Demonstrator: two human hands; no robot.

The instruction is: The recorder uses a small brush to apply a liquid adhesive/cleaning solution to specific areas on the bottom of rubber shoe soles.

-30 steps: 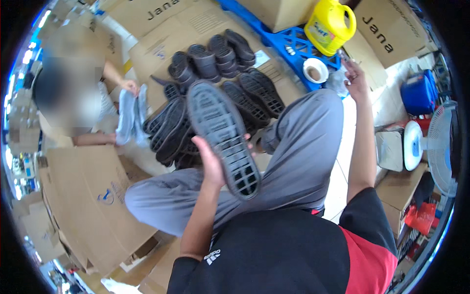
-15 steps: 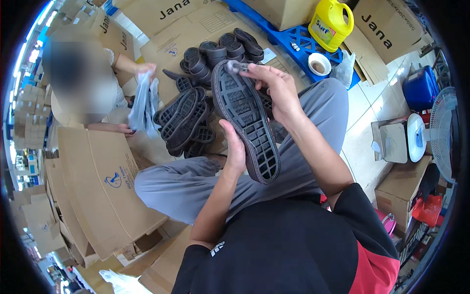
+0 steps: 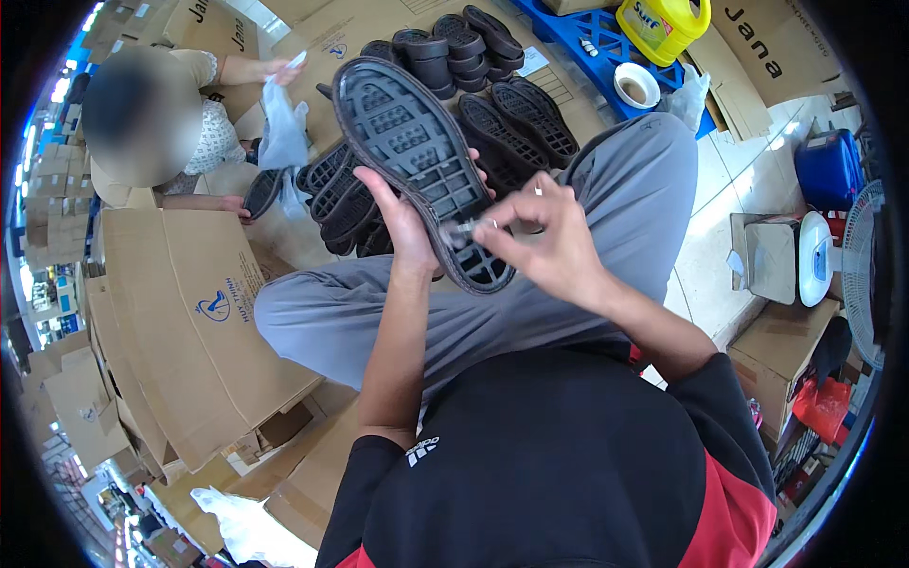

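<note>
A dark brown shoe sole point(image 3: 402, 123) with a gridded inner side faces up, tilted over my lap. My left hand point(image 3: 409, 227) is closed round its left edge, thumb on the rim and fingertips showing at the far side. In my right hand point(image 3: 559, 237) is a small brush point(image 3: 460, 233), pinched between thumb and fingers; its pale, blurred head lies at the sole's rim by the narrower near end. More soles point(image 3: 535, 118) lie on the flat cardboard beyond, some stacked upright in curved pairs point(image 3: 426, 62), others in a pile point(image 3: 341, 194) to the left.
At the left a co-worker holds a clear plastic bag point(image 3: 282, 128) and a dark sole point(image 3: 263, 194). Large cartons point(image 3: 180, 312) stand nearby. A blue pallet point(image 3: 587, 71) at the far right bears a white bowl point(image 3: 636, 85) and a yellow jug point(image 3: 663, 28). A fan point(image 3: 864, 275) stands right.
The brush has moved from the sole's far end to its near end. The sole has shifted up and left. The co-worker's bag is higher, and a sole now shows in their lower hand.
</note>
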